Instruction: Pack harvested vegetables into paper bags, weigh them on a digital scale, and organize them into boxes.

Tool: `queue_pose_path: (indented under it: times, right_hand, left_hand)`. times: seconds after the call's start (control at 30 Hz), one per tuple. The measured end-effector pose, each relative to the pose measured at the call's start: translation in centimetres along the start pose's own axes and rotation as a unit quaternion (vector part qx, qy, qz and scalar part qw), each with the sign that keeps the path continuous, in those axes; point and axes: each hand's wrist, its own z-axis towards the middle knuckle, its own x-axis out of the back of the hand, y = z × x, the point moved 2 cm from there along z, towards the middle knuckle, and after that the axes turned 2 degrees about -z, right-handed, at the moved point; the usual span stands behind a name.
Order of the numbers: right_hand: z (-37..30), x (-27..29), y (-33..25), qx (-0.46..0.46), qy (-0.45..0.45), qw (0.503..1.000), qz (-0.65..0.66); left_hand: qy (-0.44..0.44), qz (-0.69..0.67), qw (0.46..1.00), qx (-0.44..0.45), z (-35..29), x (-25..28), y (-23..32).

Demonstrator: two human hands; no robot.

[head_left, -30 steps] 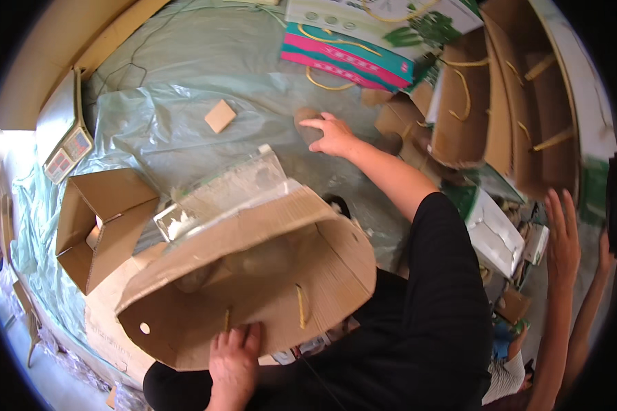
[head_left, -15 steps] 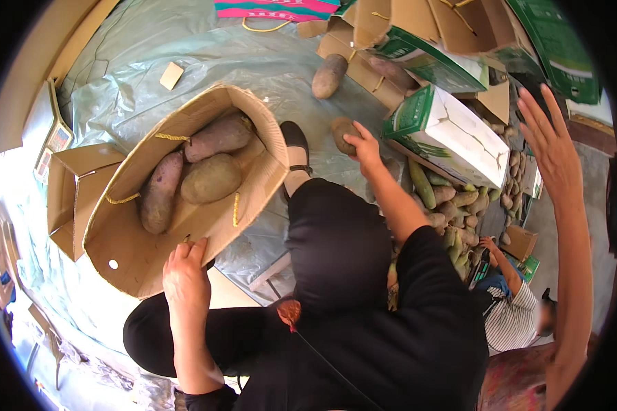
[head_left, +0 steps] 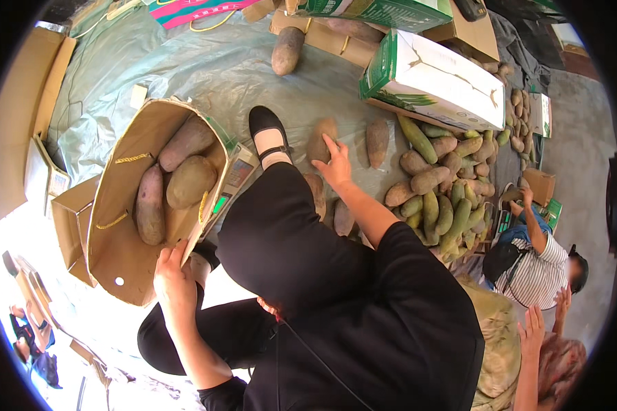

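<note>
My left hand (head_left: 174, 279) grips the near rim of an open cardboard box (head_left: 103, 238), which leans tilted beside my left leg. In the box lie a pinkish-brown long vegetable (head_left: 150, 205), another one (head_left: 185, 142) and a rounder olive-brown one (head_left: 191, 182). Over the plastic sheet, my right hand (head_left: 334, 166) has its thumb and fingers at the lower end of a brown oblong vegetable (head_left: 321, 137), slightly blurred. Beside it lies a second brown vegetable (head_left: 377, 143). Two more, partly behind my knee and arm, are a brown one (head_left: 315, 194) and another (head_left: 343, 218).
A heap of green and brown vegetables (head_left: 452, 198) lies to the right, below a white and green carton (head_left: 440, 81). Another vegetable (head_left: 287, 51) rests farther off. A smaller cardboard box (head_left: 74, 218) stands at left. People (head_left: 535, 267) are at the right.
My view has shifted, bringing more of the heap into sight. The brown vegetable in my right hand has turned and shows more of its length. My left hand stays on the box rim.
</note>
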Motion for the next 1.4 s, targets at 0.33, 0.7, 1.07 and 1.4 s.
queue_pose_path:
  times: [0.33,0.7,1.07,1.4]
  right_hand:
    - [11.8,1.0,-7.4,0.109,0.159,0.98,-0.047]
    - [26.5,-4.5,-12.9,-0.051,0.063,0.965,0.25]
    - [17.5,1.1,-2.1,-0.139,0.109,0.976,0.13]
    - [8.3,1.4,10.6,-0.188,0.085,0.977,0.06]
  left_hand:
    - [-0.011,-0.015,1.0,0.005,0.4,0.6,-0.3]
    - [-0.047,0.011,0.998,0.039,1.2,0.7,0.6]
    - [-0.041,-0.002,0.999,0.028,1.1,0.9,0.8]
    - [-0.029,-0.008,1.0,0.004,0.5,0.3,1.3]
